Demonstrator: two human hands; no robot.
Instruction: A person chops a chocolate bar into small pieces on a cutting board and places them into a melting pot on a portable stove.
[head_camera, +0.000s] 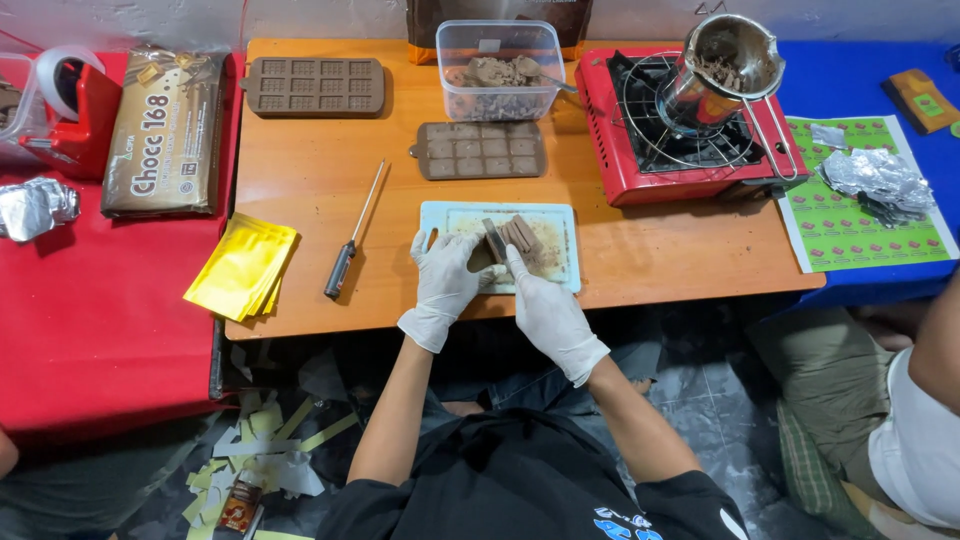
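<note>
Head view: a person in a black shirt leans over an orange counter (320, 190) and looks down on both gloved hands.
Chocolate block: a brown chocolate block (520, 235) lies on a pale blue cutting board (560, 225) at the near edge of the counter. Its long axis runs from near left to far right, a little tilted.
Knife: a blade (493, 240) stands on the left end of the block. It points away from the person, to the far side.
Left hand: the left hand (445, 280) in a white glove is clenched near the knife, at the near left part of the board. I cannot tell exactly how the fingers grasp it.
Right hand: the right hand (545, 305), also in a white glove, lies with the fingers stretched toward the block, and the fingertips touch its near side.
Moulds: two brown moulds. One mould (315, 86) is at the far left of the counter, the other mould (480, 150) lies just beyond the board.
Tub: one clear plastic tub (500, 70) with chocolate pieces, at the far side.
Stove: one red gas stove (680, 130) on the right, and a metal pot (725, 65) stands on it.
Thermometer: one probe thermometer (355, 235) with a black handle lies left of the board.
Pouches: a small stack of yellow pouches (240, 268) is at the left near corner.
Other person: an arm and a knee are at the right edge.
</note>
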